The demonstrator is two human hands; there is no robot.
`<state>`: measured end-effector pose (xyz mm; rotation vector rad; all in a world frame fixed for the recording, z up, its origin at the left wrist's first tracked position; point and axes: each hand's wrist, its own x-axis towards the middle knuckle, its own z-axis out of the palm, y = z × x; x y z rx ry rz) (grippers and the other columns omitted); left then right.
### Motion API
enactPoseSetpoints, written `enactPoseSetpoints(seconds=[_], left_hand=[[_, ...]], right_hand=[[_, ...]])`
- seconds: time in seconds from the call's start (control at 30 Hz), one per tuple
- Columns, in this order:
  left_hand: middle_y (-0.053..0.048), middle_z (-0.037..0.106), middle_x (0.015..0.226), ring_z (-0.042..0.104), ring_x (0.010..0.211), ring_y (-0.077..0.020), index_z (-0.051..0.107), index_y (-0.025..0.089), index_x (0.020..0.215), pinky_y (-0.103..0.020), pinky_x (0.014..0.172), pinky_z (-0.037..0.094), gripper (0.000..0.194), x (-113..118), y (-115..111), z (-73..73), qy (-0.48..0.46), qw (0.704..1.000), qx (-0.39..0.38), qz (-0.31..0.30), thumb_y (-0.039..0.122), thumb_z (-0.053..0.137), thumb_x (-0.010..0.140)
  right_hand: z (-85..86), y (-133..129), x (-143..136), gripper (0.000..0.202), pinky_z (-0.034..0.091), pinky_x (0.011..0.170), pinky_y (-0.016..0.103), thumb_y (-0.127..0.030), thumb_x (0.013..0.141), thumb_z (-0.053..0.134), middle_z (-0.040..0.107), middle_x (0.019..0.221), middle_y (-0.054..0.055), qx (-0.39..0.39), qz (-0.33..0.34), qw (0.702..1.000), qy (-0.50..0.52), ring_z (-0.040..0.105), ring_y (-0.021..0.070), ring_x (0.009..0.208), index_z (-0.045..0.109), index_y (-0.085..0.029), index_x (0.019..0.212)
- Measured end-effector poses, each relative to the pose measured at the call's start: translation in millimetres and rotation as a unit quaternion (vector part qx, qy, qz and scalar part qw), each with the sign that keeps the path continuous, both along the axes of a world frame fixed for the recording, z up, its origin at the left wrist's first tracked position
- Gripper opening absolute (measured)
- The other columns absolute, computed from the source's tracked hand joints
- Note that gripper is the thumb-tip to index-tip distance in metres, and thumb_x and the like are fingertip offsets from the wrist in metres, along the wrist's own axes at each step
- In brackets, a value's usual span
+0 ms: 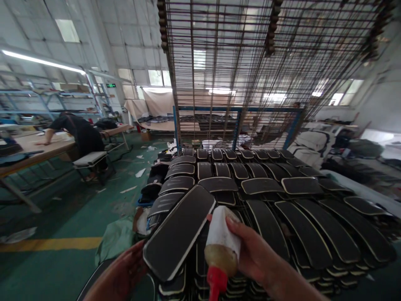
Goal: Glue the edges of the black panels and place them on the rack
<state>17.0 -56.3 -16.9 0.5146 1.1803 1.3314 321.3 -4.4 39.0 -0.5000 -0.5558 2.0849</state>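
Observation:
A squeeze bottle (222, 240), white above and brownish below with a red nozzle pointing down, is in the closed grip of my right hand (250, 246). My left hand (128, 267) grips the lower left edge of a long black panel (180, 232) with rounded corners and a pale edge line. That panel lies tilted over the rows of similar pieces, just left of the bottle. Part of my left fingers is hidden by the panel. Curved black panels (269, 225) with pale edges spread out in rows to the right, stacked in layers.
A large wire rack (219, 62) leans up behind the panels on a blue frame (238, 129). At left, a person in dark clothes (77, 133) bends over a worktable (53, 144) beside a stool (90, 159). Paper scraps dot the green floor (109, 209); white bundles (313, 142) stand right.

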Motion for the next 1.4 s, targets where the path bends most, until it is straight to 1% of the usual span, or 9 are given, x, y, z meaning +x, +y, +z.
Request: enactPoseSetpoints(seconds=[0.1, 0.2, 0.33, 0.43, 0.57, 0.73, 0.9, 1.2, 1.4], left_hand=[[-0.016, 0.074, 0.121, 0.068, 0.113, -0.0326, 0.074, 0.013, 0.11, -0.035, 0.089, 0.06, 0.032, -7, 14, 44.0, 0.032, 0.994, -0.002, -0.107, 0.019, 0.074, 0.079], [-0.013, 0.079, 0.107, 0.075, 0.095, -0.0287, 0.075, 0.015, 0.104, -0.032, 0.077, 0.062, 0.034, 12, 31, 80.5, 0.047, 0.985, -0.027, -0.163, 0.005, 0.076, 0.072], [-0.009, 0.081, 0.096, 0.077, 0.084, -0.0289, 0.073, 0.017, 0.109, -0.035, 0.068, 0.062, 0.052, 43, 46, 98.9, 0.015, 0.981, -0.005, -0.192, -0.009, 0.071, 0.064], [-0.01, 0.08, 0.1, 0.076, 0.088, -0.0303, 0.074, 0.016, 0.107, -0.037, 0.072, 0.062, 0.051, 47, 46, 95.5, 0.029, 0.98, 0.014, -0.198, -0.009, 0.071, 0.063], [-0.01, 0.08, 0.105, 0.073, 0.101, -0.0336, 0.076, 0.018, 0.105, -0.041, 0.082, 0.061, 0.057, 29, 37, 86.0, 0.056, 0.971, -0.003, -0.234, -0.014, 0.069, 0.059], [-0.008, 0.08, 0.104, 0.072, 0.102, -0.037, 0.076, 0.024, 0.111, -0.042, 0.081, 0.062, 0.056, 14, 28, 77.7, 0.052, 0.966, 0.0, -0.254, -0.006, 0.075, 0.064], [-0.006, 0.079, 0.109, 0.069, 0.11, -0.0387, 0.075, 0.027, 0.113, -0.046, 0.092, 0.059, 0.055, 6, 28, 73.0, 0.119, 0.942, -0.002, -0.313, -0.004, 0.075, 0.068], [-0.008, 0.078, 0.111, 0.068, 0.11, -0.0428, 0.071, 0.027, 0.121, -0.052, 0.084, 0.061, 0.072, 9, 28, 69.5, 0.035, 0.964, -0.029, -0.263, -0.015, 0.067, 0.063], [-0.011, 0.077, 0.114, 0.064, 0.117, -0.0435, 0.071, 0.025, 0.122, -0.052, 0.087, 0.061, 0.077, 7, 31, 56.9, -0.031, 0.968, -0.052, -0.244, -0.019, 0.065, 0.059]], right_hand=[[8.0, 7, 3, 0.05, 0.054, 0.076, 0.026, -0.035, 0.074, 0.089, 0.072, 0.093, 0.01, 0.037, 0.049, 0.997, -0.051, 0.067, 0.0177, 0.079, 0.07, -0.007, 0.11], [7.7, 10, -7, 0.049, 0.052, 0.075, 0.025, -0.037, 0.073, 0.089, 0.069, 0.09, 0.009, 0.069, 0.072, 0.99, -0.096, 0.065, 0.0169, 0.077, 0.07, -0.007, 0.107], [1.4, 9, -16, 0.042, 0.051, 0.072, 0.025, -0.038, 0.075, 0.087, 0.067, 0.084, 0.007, 0.097, 0.087, 0.986, -0.104, 0.063, 0.016, 0.073, 0.07, -0.009, 0.1], [3.9, 8, -8, 0.044, 0.052, 0.071, 0.024, -0.039, 0.075, 0.087, 0.07, 0.089, 0.008, 0.088, 0.049, 0.989, -0.112, 0.063, 0.0155, 0.073, 0.071, -0.01, 0.103], [23.8, 16, 23, 0.05, 0.053, 0.082, 0.034, -0.044, 0.077, 0.085, 0.07, 0.103, 0.013, 0.098, -0.086, 0.982, -0.134, 0.065, 0.0226, 0.087, 0.069, -0.011, 0.111], [50.0, 34, 47, 0.043, 0.053, 0.068, 0.032, -0.043, 0.069, 0.089, 0.068, 0.086, 0.004, 0.178, -0.304, 0.919, -0.174, 0.062, 0.0217, 0.076, 0.07, -0.02, 0.1], [54.5, 36, 43, 0.043, 0.051, 0.068, 0.03, -0.04, 0.071, 0.088, 0.066, 0.088, 0.003, 0.25, -0.317, 0.895, -0.191, 0.06, 0.0201, 0.077, 0.069, -0.021, 0.105], [39.7, 27, 45, 0.044, 0.05, 0.07, 0.03, -0.038, 0.072, 0.088, 0.067, 0.095, 0.004, 0.234, -0.344, 0.89, -0.187, 0.06, 0.0204, 0.081, 0.069, -0.02, 0.109], [32.6, 29, 44, 0.033, 0.05, 0.067, 0.028, -0.037, 0.078, 0.085, 0.066, 0.089, 0.003, 0.222, -0.369, 0.888, -0.162, 0.059, 0.019, 0.078, 0.07, -0.021, 0.103]])
